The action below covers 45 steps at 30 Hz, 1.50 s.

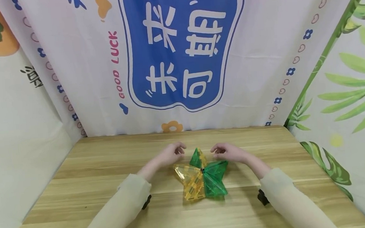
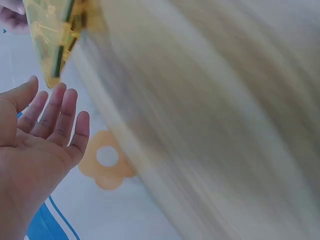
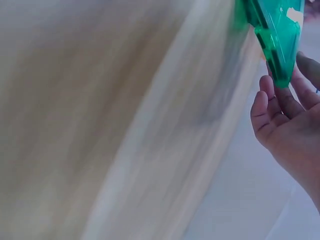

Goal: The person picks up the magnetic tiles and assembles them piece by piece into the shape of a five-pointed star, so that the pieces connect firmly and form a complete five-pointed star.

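A five-pointed star built from translucent plastic tiles, probably magnetic tiles, lies on the table. Its left part is yellow [image 1: 193, 184], its right part green [image 1: 215, 179], and the far point shows both colours. Beside the upper left of the star is my left hand [image 1: 171, 154], fingers loosely bent and holding nothing. My right hand [image 1: 230, 152] hovers just past the green right point, fingers relaxed. In the left wrist view a yellow tip [image 2: 52, 75] sits close to the fingertips. The right wrist view has a green tip [image 3: 282, 75] overlapping the fingers; whether they touch, I cannot tell.
The wooden table [image 1: 139, 224] meets a white printed cloth [image 1: 98, 110] at its back edge. More cloth hangs along the left and right sides, the right one with green leaves [image 1: 354, 93]. Black straps show under both sleeves.
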Each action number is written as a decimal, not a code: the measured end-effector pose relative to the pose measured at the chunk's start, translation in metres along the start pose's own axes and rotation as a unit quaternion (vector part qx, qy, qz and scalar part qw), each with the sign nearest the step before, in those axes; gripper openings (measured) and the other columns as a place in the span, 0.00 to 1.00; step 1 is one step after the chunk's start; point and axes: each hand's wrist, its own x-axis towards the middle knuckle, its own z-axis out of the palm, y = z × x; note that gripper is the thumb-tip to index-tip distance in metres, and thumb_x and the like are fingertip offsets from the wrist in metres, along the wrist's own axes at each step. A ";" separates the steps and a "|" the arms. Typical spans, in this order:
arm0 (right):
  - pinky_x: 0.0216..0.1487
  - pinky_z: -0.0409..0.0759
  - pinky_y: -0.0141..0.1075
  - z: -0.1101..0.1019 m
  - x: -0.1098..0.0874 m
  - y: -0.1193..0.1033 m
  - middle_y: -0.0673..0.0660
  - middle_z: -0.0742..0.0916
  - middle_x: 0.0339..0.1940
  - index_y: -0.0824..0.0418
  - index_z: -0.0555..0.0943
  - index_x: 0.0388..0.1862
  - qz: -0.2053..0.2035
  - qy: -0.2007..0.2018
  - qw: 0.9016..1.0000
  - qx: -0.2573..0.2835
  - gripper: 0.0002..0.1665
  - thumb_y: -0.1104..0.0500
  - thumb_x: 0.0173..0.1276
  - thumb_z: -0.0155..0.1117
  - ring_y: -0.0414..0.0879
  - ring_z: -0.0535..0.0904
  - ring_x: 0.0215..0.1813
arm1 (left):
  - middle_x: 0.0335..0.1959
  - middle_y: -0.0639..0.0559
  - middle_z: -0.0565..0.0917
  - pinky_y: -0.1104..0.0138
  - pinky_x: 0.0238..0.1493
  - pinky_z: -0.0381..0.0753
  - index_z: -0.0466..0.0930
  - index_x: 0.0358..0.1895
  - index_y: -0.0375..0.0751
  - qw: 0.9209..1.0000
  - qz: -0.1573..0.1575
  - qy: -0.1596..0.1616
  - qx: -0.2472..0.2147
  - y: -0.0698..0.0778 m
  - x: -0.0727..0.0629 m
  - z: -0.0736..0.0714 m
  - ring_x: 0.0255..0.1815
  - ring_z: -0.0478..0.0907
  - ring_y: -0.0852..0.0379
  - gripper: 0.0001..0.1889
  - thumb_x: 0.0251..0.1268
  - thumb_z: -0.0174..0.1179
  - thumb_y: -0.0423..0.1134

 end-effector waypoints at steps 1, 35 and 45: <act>0.46 0.77 0.39 -0.001 -0.005 0.001 0.61 0.83 0.45 0.67 0.76 0.55 -0.002 0.008 1.000 -0.006 0.17 0.60 0.71 0.55 0.47 0.78 0.46 | 0.41 0.44 0.81 0.65 0.45 0.78 0.72 0.56 0.28 1.000 0.011 0.001 0.013 -0.002 -0.005 -0.002 0.41 0.77 0.53 0.18 0.64 0.57 0.30; 0.44 0.76 0.39 0.020 -0.007 0.003 0.54 0.84 0.38 0.60 0.78 0.52 0.081 0.097 0.991 0.043 0.13 0.60 0.72 0.54 0.47 0.79 0.43 | 0.34 0.46 0.80 0.65 0.43 0.79 0.79 0.42 0.33 0.997 -0.003 0.082 0.012 -0.040 -0.035 -0.011 0.38 0.76 0.54 0.08 0.61 0.57 0.25; 0.47 0.78 0.42 0.022 0.009 0.003 0.57 0.85 0.41 0.61 0.78 0.53 0.071 0.122 0.989 0.032 0.14 0.60 0.72 0.54 0.48 0.80 0.45 | 0.37 0.42 0.81 0.62 0.44 0.78 0.79 0.44 0.33 0.994 -0.042 0.101 0.013 -0.049 -0.021 -0.017 0.39 0.76 0.52 0.09 0.63 0.56 0.25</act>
